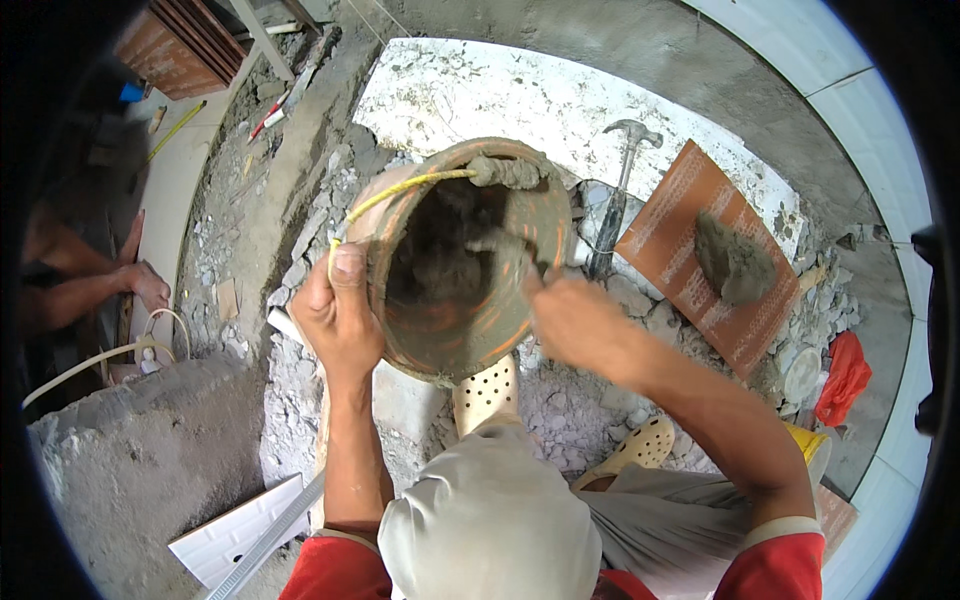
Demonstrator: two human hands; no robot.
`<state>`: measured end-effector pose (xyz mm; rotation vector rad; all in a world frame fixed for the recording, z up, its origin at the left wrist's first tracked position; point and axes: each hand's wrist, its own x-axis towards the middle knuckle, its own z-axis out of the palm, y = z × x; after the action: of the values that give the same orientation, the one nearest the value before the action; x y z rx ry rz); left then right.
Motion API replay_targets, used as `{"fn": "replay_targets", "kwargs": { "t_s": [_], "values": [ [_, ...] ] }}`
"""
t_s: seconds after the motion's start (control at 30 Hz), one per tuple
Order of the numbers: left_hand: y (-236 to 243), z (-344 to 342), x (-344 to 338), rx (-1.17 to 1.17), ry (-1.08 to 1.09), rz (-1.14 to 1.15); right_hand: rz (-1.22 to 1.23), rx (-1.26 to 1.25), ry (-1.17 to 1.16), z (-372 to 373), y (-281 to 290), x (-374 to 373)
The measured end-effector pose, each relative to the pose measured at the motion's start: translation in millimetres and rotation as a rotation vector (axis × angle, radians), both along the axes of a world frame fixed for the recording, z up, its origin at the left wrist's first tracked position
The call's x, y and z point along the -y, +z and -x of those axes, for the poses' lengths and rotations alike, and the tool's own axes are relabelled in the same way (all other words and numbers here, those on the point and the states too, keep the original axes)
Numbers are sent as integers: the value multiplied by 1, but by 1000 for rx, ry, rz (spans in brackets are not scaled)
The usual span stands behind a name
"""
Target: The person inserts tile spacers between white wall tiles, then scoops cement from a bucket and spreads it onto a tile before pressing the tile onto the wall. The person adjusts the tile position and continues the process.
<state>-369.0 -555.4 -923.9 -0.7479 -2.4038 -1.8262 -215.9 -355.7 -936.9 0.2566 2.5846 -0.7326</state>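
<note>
Broken grey rubble [600,400] covers the ground, with a white board [480,90] lying across its far side and pale wall tiles [860,110] curving along the right; one round bucket [548,205] sits at the middle, between two bare hands and just beyond a beige clog [487,393], its mouth facing the wearer and its inner wall smeared with wet cement; grey mortar [435,265] lies in its shadowed hollow, how deep I cannot tell; the left hand [345,318] clasps the bucket's left side, thumb against the outside near the rim and fingers curled by the single yellow handle [405,185]; the right hand [575,320], blurred, is closed in a fist on one mortar-coated tool [500,241] that reaches inside the bucket; to the right, one terracotta tile [660,230] bears one lump of mortar [735,262], and one hammer [618,190] lies between tile and bucket; beyond the tile are one red plastic bag [845,380] and one whitish round container [802,375], its contents unclear; near the right elbow a yellow-rimmed container [808,443] shows only in part; two clogs are visible in all, the second [645,447] farther right; at left, a co-worker's hand [148,285] rests well apart, below a stack of brown tiles [180,50] too tight to count.
</note>
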Motion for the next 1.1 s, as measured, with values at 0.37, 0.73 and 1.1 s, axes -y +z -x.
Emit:
{"fn": "replay_targets", "kwargs": {
  "t_s": [0.37,0.73,1.1],
  "values": [
    [4,-9,3,-3,2,59,-226,-56,127,-19,37,-30],
    [-6,-41,13,-90,-9,120,-113,121,167,22,-19,-27],
    [-17,-16,39,-33,69,6,380,72,41,17,-60,6]
  ]
}}
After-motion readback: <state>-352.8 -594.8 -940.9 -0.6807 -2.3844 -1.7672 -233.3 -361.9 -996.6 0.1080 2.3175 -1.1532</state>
